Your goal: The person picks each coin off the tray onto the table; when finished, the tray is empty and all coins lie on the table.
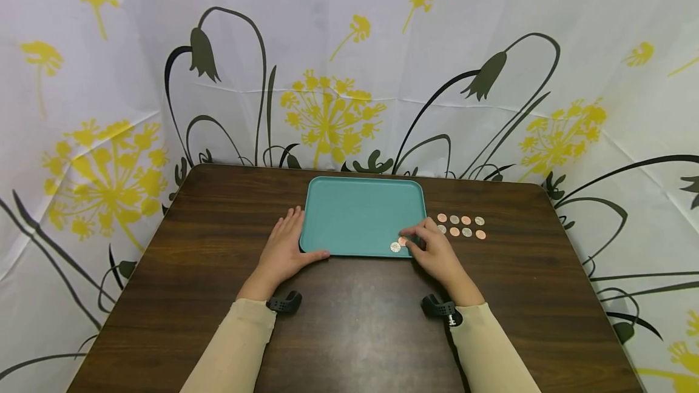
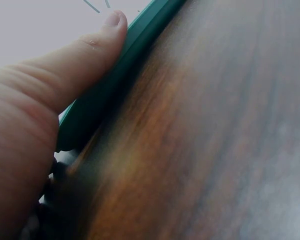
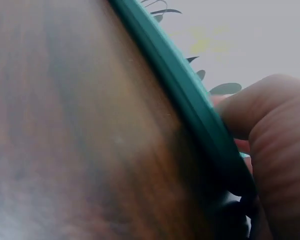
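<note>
A teal tray (image 1: 360, 211) lies on the dark wood table. Along its left side rests my left hand (image 1: 281, 253), fingers straight and thumb stretched onto the front rim; the left wrist view shows that thumb (image 2: 90, 50) against the tray's edge (image 2: 125, 60). Over the front right corner, my right hand (image 1: 434, 251) pinches a copper-coloured coin (image 1: 402, 241) between thumb and forefinger, low over the tray. Beside it a silver-coloured coin (image 1: 395, 247) lies in the tray. In the right wrist view the tray's rim (image 3: 190, 95) hides the fingertips and coin.
Right of the tray, several copper and silver coins (image 1: 466, 221) lie on the table (image 1: 349, 320) in two rows, one partly behind the right hand. A patterned curtain (image 1: 338, 35) hangs behind the table. Each wrist wears a black device (image 1: 286, 302).
</note>
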Motion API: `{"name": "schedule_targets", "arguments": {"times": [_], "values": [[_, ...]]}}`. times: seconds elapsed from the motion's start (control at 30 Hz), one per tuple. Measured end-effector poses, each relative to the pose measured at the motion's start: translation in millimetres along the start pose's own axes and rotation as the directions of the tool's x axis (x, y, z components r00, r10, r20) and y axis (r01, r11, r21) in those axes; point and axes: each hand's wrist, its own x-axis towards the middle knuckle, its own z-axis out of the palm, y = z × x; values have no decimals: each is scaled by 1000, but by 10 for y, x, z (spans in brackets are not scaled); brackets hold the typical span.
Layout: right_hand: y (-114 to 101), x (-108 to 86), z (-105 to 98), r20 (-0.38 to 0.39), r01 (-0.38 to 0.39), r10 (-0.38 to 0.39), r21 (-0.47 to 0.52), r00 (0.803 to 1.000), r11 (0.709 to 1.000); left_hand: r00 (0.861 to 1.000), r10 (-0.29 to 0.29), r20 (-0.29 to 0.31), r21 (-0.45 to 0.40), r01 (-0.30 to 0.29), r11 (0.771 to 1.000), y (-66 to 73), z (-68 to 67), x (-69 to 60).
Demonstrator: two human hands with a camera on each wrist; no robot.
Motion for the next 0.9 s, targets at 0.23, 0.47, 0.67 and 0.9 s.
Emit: {"name": "schedule_targets", "arguments": {"times": [0.23,0.47,0.67,0.9], "values": [[-50,8,7,30,-29,32,-77,999,997,1000,-7,4,-3,7,1000,-4,4,-9],[-74,13,-2,49,-23,25,-46,998,999,1000,0,0,-5,0,1000,-3,4,7],[-92,26,-9,48,-60,60,1,997,998,1000,1,5,1,-1,1000,0,1,7],[-14,-30,-46,-106,-39,55,147,993,988,1000,3,-11,-6,-3,1000,11,6,-5]]}}
